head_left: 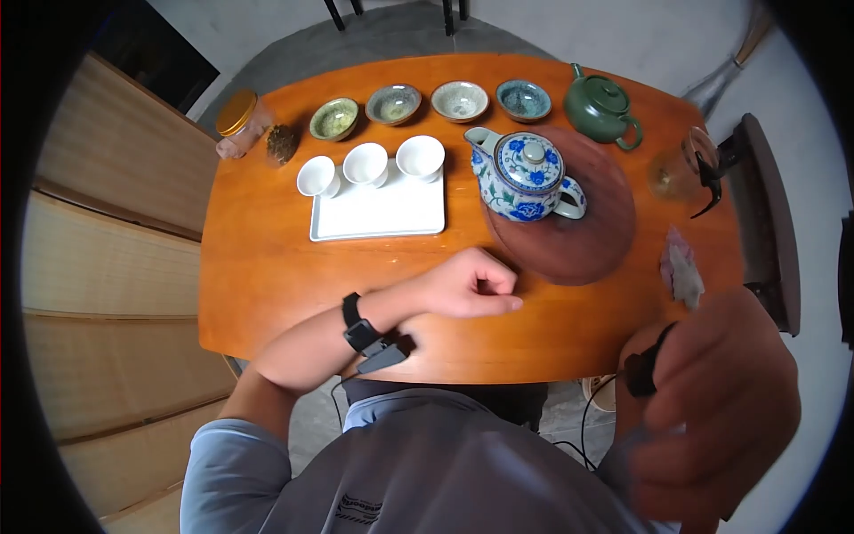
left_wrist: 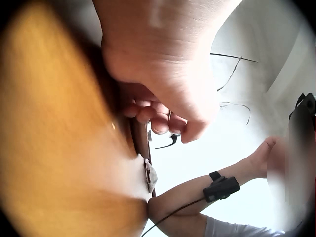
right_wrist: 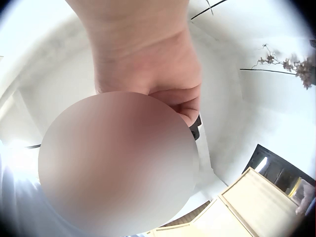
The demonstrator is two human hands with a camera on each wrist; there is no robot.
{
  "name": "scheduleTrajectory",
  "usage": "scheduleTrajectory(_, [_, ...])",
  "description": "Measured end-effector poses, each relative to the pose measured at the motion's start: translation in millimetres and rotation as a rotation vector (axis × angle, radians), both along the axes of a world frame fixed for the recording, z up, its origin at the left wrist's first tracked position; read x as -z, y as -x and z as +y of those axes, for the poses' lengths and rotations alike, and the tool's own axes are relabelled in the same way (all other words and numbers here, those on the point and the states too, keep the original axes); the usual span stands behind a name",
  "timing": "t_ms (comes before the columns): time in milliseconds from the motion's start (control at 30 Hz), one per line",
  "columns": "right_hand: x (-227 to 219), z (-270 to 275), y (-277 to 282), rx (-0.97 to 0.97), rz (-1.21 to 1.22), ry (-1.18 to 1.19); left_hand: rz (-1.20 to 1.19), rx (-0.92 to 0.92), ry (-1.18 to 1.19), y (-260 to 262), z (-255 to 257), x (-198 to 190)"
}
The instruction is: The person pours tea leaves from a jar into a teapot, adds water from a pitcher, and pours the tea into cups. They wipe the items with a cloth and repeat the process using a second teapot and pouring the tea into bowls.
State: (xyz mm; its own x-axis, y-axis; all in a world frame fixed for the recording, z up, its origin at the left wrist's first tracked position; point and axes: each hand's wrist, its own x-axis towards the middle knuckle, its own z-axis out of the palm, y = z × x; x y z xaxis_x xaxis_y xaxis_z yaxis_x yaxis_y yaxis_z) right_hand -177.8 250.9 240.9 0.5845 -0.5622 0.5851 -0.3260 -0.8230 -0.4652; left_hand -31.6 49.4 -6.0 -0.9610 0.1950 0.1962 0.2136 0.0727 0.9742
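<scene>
On round board (head_left: 583, 251), floral teapot (head_left: 527, 185)

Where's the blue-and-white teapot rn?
Head view, right of centre: the blue-and-white teapot sits on the round reddish-brown board, with the white tray to its left and the green teapot behind it to the right.

Small dark lettering (head_left: 358, 509) is printed on the front of the person's gray shirt (head_left: 418, 472), in the lower part of the head view. It sits at a slant, and its largest word appears to read "outdoor", though the letters are too small and soft to be sure of the spelling. A row of short slanted marks beneath it cannot be made out. No other words, labels, brands, numbers or signs are readable in the three views.
</scene>
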Motion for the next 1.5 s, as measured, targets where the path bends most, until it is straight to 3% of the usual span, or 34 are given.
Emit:
scheduleTrajectory(100, [3,-13,9,0.059,0.016,-0.02,-0.138,-0.148,-0.16,10,26,-1])
scheduleTrajectory(233, [24,-30,14,0.209,-0.006,0.051,0.208,-0.143,0.105,11,29,3])
scheduleTrajectory(333, [33,-45,22,0.307,0.056,0.036,0.148,-0.091,0.087,8,24,-3])
scheduleTrajectory(433, [40,-53,28,0.475,0.174,-0.007,0.114,-0.099,0.007,8,22,-3])
scheduleTrajectory(533, [46,-57,28,0.739,0.129,-0.051,0.075,-0.076,-0.001,7,19,-5])
scheduleTrajectory(600, [40,-64,27,0.96,0.162,-0.251,0.088,-0.065,-0.04,6,19,-4])
scheduleTrajectory(633, [42,-67,26,0.958,0.184,-0.24,0.084,-0.056,-0.064,6,16,-3])
scheduleTrajectory(700, [55,-68,28,1.207,0.014,-0.531,0.079,-0.061,-0.078,6,15,-3])
scheduleTrajectory(767, [80,-68,34,1.232,0.071,-0.54,0.07,-0.062,-0.099,6,15,-3])
scheduleTrajectory(833, [107,-70,27,1.346,-0.05,-0.397,0.053,-0.072,-0.097,6,15,-5])
scheduleTrajectory(1067, [140,-87,0,1.505,0.12,-0.309,0.059,-0.1,-0.068,4,15,-5])
scheduleTrajectory(1167, [151,-96,5,1.454,0.165,-0.223,0.052,-0.117,-0.067,5,15,-6])
scheduleTrajectory(1400, [162,-109,11,1.454,0.181,-0.126,0.052,-0.146,0.02,6,14,-6])
scheduleTrajectory(1500, [170,-108,14,1.446,0.047,-0.169,0.082,-0.156,-0.016,5,16,-6])
